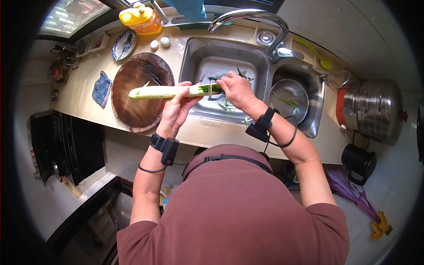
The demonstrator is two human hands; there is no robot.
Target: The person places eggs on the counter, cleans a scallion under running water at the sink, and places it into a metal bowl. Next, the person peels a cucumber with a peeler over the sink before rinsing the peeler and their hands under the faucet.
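Observation:
A long, mostly peeled pale green cucumber (154, 92) lies across the front of the sink; dark green skin remains near its right end. My left hand (179, 106) is wrapped round its middle from below. In my right hand (238, 90) is a peeler (210, 88), its blade against the dark green part. Under the peeler, green peel strips (227, 106) lie in the large sink basin (203, 57). The cucumber's left end reaches over a round wooden chopping board (132, 110).
Left on the counter are a blue cloth (102, 89), a patterned plate (124, 45) and two eggs (165, 41). A faucet (251, 14) arches over the sink. A strainer bowl (289, 97) sits in the small basin, with a steel pot (375, 110) farther right.

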